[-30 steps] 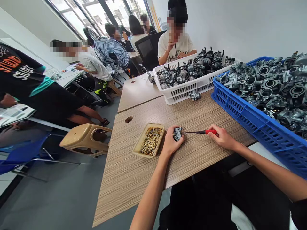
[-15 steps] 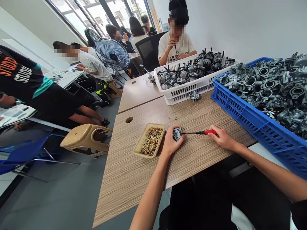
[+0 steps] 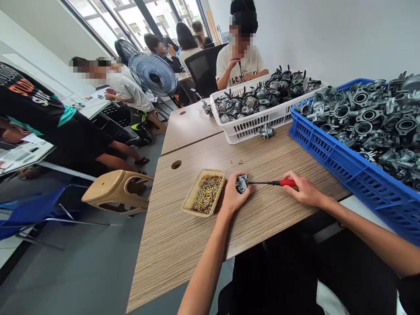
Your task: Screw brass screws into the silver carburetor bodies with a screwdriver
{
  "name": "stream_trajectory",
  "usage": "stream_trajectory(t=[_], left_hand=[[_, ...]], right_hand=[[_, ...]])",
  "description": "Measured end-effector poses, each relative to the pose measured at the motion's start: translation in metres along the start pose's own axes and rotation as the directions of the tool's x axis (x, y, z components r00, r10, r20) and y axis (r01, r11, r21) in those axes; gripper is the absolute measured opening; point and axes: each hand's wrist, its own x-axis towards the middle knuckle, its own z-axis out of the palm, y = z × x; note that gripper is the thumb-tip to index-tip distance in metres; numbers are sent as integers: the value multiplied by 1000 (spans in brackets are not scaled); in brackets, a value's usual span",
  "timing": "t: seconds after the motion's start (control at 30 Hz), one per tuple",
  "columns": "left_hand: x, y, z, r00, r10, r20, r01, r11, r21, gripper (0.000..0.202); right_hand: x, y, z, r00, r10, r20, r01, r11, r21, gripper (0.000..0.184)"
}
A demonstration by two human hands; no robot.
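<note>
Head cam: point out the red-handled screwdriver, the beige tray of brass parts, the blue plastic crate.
Red-handled screwdriver (image 3: 288, 183), head view, on the red handle.
Beige tray (image 3: 188, 189), head view, on the left rim.
Blue plastic crate (image 3: 354, 186), head view, on the front wall.

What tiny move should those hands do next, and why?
Probably the right hand should give the red-handled screwdriver a small twist. Its thin tip seems to meet the small metal carburetor part, and the left hand is gripping that part steady on the table. The tray of brass pieces sits close by.
</note>
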Motion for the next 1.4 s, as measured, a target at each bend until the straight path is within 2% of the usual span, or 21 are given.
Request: stream_trajectory(t=[0.23,0.53,0.77,1.07,1.23,1.4], left_hand=[[0,0,1,1000,5,-7,-5,1000,2,37],[1,2,0,1000,-14,1,14,1000,6,38],[2,4,2,1000,-16,-11,16,1000,10,36],[2,1,5,1000,-18,0,18,1000,-24,37],[4,0,7,1000,-26,-5,26,1000,-10,40],[7,1,9,1000,-9,6,9,999,-41,39]], right_hand=[[1,2,2,1000,27,-15,-27,1000,-13,16],[0,3,3,998,58,4,-58,998,-9,33],[0,-3,2,997,26,-68,-24,999,38,31],[-3,-1,2,985,-31,-170,34,999,16,29],[1,8,4,964,-56,-262,33,995,-90,29],[7,25,7,959,-72,-276,-11,958,-287,32]])
